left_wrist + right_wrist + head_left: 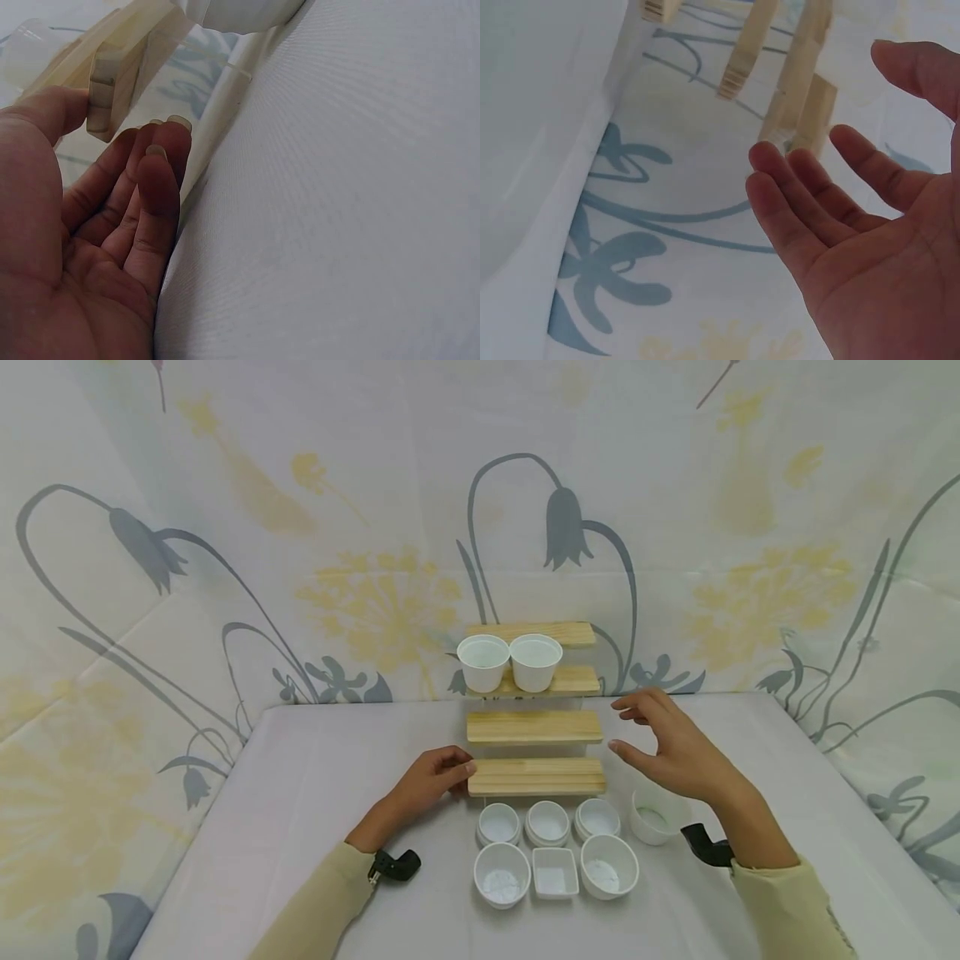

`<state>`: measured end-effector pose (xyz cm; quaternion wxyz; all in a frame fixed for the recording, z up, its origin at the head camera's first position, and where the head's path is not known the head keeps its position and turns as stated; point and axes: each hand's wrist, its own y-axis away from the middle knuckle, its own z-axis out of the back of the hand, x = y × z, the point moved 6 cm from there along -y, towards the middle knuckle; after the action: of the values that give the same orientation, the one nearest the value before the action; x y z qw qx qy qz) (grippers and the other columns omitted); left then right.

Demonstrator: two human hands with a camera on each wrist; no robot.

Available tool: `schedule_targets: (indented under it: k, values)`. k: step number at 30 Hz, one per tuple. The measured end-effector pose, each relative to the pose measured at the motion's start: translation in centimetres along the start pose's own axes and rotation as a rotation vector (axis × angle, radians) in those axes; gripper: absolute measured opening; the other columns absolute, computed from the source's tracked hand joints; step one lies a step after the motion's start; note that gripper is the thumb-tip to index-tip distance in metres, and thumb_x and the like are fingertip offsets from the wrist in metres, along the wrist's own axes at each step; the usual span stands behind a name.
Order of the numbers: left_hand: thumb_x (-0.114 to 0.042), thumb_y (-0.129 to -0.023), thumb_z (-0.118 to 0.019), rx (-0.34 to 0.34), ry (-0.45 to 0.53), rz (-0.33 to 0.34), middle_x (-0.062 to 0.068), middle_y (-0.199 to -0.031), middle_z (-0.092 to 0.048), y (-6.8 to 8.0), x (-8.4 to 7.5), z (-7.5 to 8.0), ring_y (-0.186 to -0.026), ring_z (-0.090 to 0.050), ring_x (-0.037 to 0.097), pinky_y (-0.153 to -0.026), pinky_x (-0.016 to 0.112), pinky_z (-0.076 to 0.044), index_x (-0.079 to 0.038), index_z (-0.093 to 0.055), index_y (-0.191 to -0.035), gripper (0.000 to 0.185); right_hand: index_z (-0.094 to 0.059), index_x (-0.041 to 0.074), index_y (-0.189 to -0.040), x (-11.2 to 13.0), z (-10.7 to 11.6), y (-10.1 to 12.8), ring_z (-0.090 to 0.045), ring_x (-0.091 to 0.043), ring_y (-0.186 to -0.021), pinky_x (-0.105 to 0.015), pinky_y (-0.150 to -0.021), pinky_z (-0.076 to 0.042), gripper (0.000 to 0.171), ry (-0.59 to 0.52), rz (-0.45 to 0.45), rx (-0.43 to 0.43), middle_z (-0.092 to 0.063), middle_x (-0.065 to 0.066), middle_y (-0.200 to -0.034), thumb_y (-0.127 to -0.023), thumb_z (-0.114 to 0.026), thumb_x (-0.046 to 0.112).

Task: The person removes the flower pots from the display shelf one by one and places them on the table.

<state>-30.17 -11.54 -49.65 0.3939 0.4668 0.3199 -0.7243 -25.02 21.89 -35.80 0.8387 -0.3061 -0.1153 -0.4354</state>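
Sitting toward the back middle of the cloth-covered surface (315, 827): a stepped wooden rack (536, 727) of four plank tiers rising toward the flowered backdrop. Resting at the left end of the lowest plank (536, 776), fingertips touching its edge: the left hand (433, 779), fingers loosely bent, thumb lying against the plank end in the left wrist view, not wrapped around anything. Hovering just right of the rack, level with the two lower tiers and apart from the wood: the right hand (672, 745), fingers spread and gently curved, palm open and holding nothing, as the right wrist view is also showing. Standing side by side on the second tier from the top: two white cups (509, 662), touching each other. Lying in front of the rack in two short rows: three small round white dishes (548, 821) behind, then two larger round white bowls (502, 874) flanking a small rectangular white dish (555, 872). Sitting just right of these, partly hidden under the right wrist: another white bowl (651, 820). Showing at each wrist: a black camera mount (397, 864) and a beige sleeve (322, 910).
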Motion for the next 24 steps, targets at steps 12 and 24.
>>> schedule_targets:
  k: [12, 24]
  values:
    - [-0.02, -0.108, -0.062, 0.003, 0.044, 0.0, 0.006, -0.087, -0.073, 0.1, -0.2, -0.1, -0.076, -0.067, 0.016, -0.071, 0.03, -0.057, 0.003, -0.069, -0.117, 0.025, -0.055, -0.002, -0.135, 1.2, -0.6, -1.9, -0.061, -0.033, -0.118, -0.049, -0.102, -0.05, 0.047, -0.031, 0.049, -0.048, -0.056, -0.017, -0.133, -0.095, -0.077, 0.004]
    - [-0.02, -0.108, -0.062, 0.006, 0.033, 0.02, 0.006, -0.087, -0.072, 0.1, -0.2, 0.0, -0.077, -0.067, 0.017, -0.072, 0.03, -0.057, 0.001, -0.07, -0.117, 0.024, -0.053, -0.005, -0.137, 2.0, -1.0, -3.5, -0.062, -0.037, -0.122, -0.053, -0.106, -0.049, 0.048, -0.084, 0.043, -0.112, -0.056, -0.02, -0.135, -0.096, -0.076, 0.005]
